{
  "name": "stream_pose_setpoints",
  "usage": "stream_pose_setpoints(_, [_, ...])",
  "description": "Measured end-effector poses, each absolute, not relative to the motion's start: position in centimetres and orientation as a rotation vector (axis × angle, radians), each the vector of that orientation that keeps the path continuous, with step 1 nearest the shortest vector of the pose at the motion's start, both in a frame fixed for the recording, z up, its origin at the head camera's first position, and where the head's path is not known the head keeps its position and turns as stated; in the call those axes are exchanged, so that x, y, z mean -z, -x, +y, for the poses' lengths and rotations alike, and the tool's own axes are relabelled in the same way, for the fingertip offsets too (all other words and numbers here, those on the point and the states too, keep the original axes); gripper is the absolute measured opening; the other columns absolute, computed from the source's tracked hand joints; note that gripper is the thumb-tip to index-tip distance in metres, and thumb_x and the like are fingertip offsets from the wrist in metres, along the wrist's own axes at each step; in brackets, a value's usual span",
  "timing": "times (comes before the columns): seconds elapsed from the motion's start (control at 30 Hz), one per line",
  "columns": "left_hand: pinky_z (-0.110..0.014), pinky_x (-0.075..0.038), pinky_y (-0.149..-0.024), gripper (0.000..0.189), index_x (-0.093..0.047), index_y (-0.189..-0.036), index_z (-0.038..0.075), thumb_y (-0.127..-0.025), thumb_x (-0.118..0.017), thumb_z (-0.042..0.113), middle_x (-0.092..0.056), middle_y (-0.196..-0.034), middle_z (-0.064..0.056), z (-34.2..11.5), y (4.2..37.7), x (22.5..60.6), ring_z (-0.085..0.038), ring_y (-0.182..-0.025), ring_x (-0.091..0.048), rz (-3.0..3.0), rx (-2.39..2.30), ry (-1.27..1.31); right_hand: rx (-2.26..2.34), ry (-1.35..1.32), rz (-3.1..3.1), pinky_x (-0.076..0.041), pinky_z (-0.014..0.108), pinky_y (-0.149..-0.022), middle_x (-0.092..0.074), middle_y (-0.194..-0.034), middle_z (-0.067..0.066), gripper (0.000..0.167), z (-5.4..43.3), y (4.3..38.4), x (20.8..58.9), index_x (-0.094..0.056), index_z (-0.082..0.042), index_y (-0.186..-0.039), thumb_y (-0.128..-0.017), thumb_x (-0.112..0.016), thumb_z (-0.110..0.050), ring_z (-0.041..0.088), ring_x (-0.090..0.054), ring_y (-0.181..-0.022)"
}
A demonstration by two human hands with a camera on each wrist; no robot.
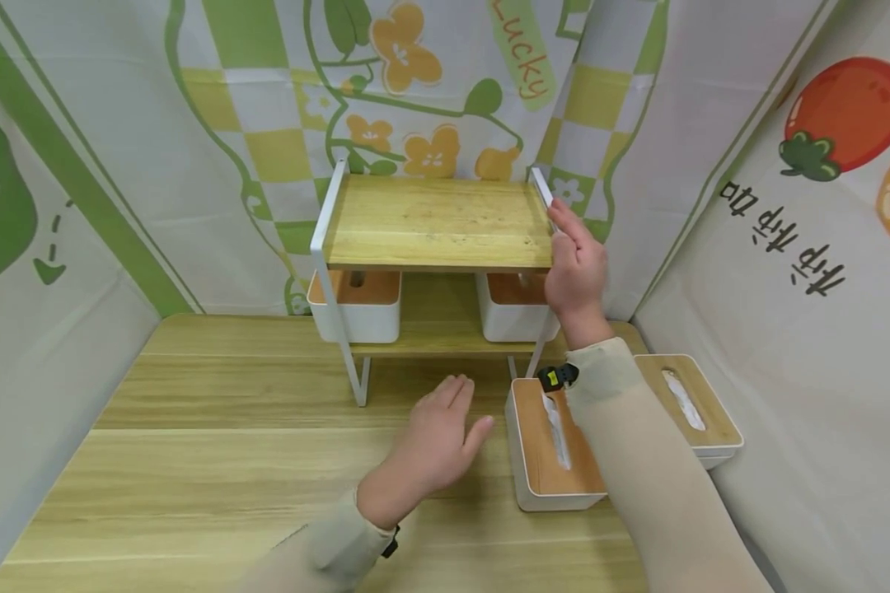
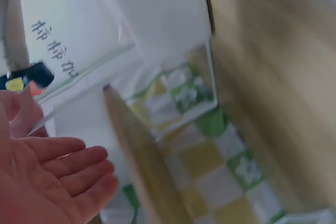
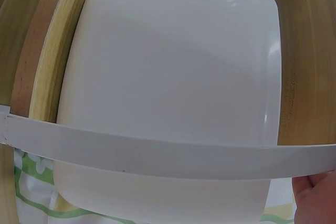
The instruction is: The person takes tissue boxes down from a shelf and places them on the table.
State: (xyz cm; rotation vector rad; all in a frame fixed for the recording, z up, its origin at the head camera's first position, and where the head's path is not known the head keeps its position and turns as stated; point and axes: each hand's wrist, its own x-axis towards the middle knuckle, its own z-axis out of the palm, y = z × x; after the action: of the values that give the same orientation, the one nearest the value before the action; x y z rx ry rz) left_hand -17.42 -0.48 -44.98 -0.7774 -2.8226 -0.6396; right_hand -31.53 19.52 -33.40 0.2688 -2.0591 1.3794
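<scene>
A two-tier shelf with wooden boards and a white metal frame stands at the back of the table. My right hand touches the frame's upper right side, its fingers extended along it. In the right wrist view, fingertips of that hand meet the white bar, behind which a white tissue box shows. With fingers straight and thumb apart, my left hand is in front of the shelf, holding nothing. Its palm faces the left wrist camera.
On the lower board are two tissue boxes with wooden lids, one left and one right. Another tissue box is on the table by my right forearm. A further one lies beyond it, near the printed right-hand curtain.
</scene>
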Motion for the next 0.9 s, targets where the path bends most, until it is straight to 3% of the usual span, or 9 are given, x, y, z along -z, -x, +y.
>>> stream_pose_setpoints(0.23, [-0.045,-0.022,-0.116,0.072,-0.042,-0.147,-0.007,-0.105,-0.034,0.051,-0.04,-0.151,-0.023,-2.9,18.1,42.3,-0.036,-0.142,-0.031,-2.732,0.383,0.677,-1.384,-0.276,-2.063,-0.023,0.029,-0.045,-0.055,-0.142,-0.011,0.048,19.5,31.5,33.4,-0.062,-0.006,-0.136,-0.097,-0.036,-0.018,0.002,-0.049,-0.124])
stream_pose_setpoints(0.4, [-0.049,-0.015,-0.117,0.079,-0.039,-0.145,-0.013,-0.103,-0.039,0.054,-0.036,-0.151,-0.03,-4.4,19.6,41.0,-0.04,-0.143,-0.027,-2.625,0.331,0.565,-1.388,-0.276,-2.069,-0.024,0.029,-0.047,-0.054,-0.143,-0.008,0.048,19.5,31.5,33.3,-0.062,-0.006,-0.136,-0.098,-0.036,-0.018,0.002,-0.047,-0.127])
stream_pose_setpoints(0.83, [-0.058,-0.023,-0.112,0.095,-0.036,-0.138,-0.024,-0.098,-0.048,0.061,-0.037,-0.142,-0.043,-6.2,23.3,38.8,-0.054,-0.135,-0.032,-2.553,0.174,0.416,-1.377,-0.264,-2.079,-0.023,0.028,-0.044,-0.054,-0.141,-0.016,0.048,19.5,31.4,33.3,-0.062,-0.009,-0.136,-0.098,-0.036,-0.019,0.015,-0.058,-0.094])
stream_pose_setpoints(0.9, [-0.058,-0.024,-0.112,0.096,-0.037,-0.137,-0.025,-0.097,-0.049,0.061,-0.037,-0.14,-0.044,-6.3,23.6,38.7,-0.054,-0.134,-0.032,-2.553,0.17,0.401,-1.38,-0.27,-2.072,-0.023,0.028,-0.045,-0.054,-0.141,-0.015,0.048,19.5,31.5,33.3,-0.062,-0.008,-0.136,-0.098,-0.036,-0.018,0.011,-0.058,-0.102])
